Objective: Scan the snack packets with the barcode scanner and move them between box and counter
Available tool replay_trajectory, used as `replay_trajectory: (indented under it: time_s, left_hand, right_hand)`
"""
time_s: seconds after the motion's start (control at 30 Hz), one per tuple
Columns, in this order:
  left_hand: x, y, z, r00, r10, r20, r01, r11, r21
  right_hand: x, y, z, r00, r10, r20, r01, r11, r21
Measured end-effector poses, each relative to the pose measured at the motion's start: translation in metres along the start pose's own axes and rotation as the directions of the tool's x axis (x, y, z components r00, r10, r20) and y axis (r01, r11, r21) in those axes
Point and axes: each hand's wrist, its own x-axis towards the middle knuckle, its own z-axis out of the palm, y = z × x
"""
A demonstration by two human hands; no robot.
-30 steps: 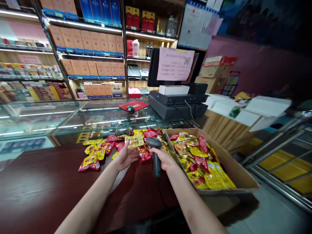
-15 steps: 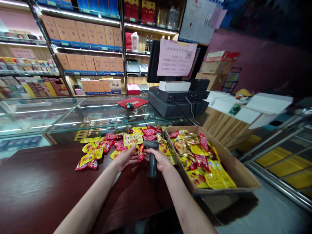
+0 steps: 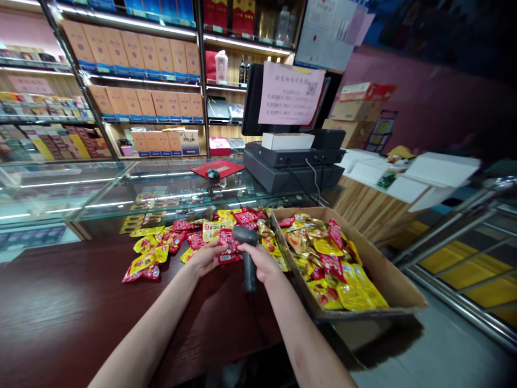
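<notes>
My right hand (image 3: 260, 261) is closed round a black handheld barcode scanner (image 3: 249, 269), whose head points away from me. Between thumb and fingers, my left hand (image 3: 207, 258) grips the left edge of a red snack packet (image 3: 228, 249). The packet's barcode end faces me, just left of the scanner head; my right fingertips are close to its right edge, and I cannot tell if they touch it. Behind both hands lies a heap of red and yellow snack packets (image 3: 173, 237). To the right, an open cardboard box (image 3: 388, 264) holds many more packets.
A dark red-brown tabletop (image 3: 72, 302) lies under my arms. Beyond it are a glass display counter (image 3: 105, 188), a mouse (image 3: 212, 173) on a red pad and a till with a monitor (image 3: 252, 102). A metal railing (image 3: 456, 296) stands at the right.
The red packet, earlier upright beside the scanner, now lies broad side towards me with its barcode showing. My left hand has closed on its left edge.
</notes>
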Motion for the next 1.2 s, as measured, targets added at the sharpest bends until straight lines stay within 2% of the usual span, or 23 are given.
replay_trajectory:
  time_s: [0.13, 0.2, 0.37, 0.5, 0.7, 0.9, 1.07, 1.2]
  left_hand:
    - [0.004, 0.011, 0.002, 0.998, 0.012, -0.068, -0.002, 0.989, 0.146]
    - [0.007, 0.016, -0.001, 0.998, 0.004, -0.062, 0.008, 0.98, 0.196]
    - [0.021, 0.029, -0.011, 0.997, 0.061, -0.054, -0.05, 0.982, 0.181]
    - [0.029, 0.039, -0.011, 0.991, 0.125, -0.051, -0.117, 0.983, 0.144]
    - [0.03, 0.049, -0.004, 0.986, 0.155, -0.063, -0.144, 0.979, 0.144]
    - [0.028, 0.055, -0.004, 0.984, 0.153, -0.095, -0.136, 0.976, 0.169]
    - [0.026, 0.056, -0.002, 0.981, 0.177, -0.078, -0.155, 0.961, 0.227]
    - [0.026, 0.056, -0.001, 0.98, 0.173, -0.095, -0.149, 0.965, 0.214]
  right_hand:
    - [0.005, -0.004, 0.004, 0.998, -0.049, 0.043, 0.049, 0.999, -0.013]
    - [0.007, -0.005, 0.004, 0.998, -0.056, 0.038, 0.058, 0.997, -0.047]
    - [-0.002, -0.004, 0.001, 0.985, -0.174, 0.012, 0.172, 0.958, -0.23]
    - [-0.018, 0.0, 0.004, 0.961, -0.276, 0.016, 0.267, 0.91, -0.317]
    - [-0.027, 0.008, 0.016, 0.982, -0.169, 0.084, 0.188, 0.917, -0.352]
    - [-0.027, 0.013, 0.02, 0.977, -0.189, 0.097, 0.212, 0.906, -0.365]
    - [-0.026, 0.014, 0.018, 0.97, -0.217, 0.112, 0.243, 0.911, -0.333]
    - [-0.028, 0.012, 0.018, 0.982, -0.166, 0.089, 0.187, 0.919, -0.346]
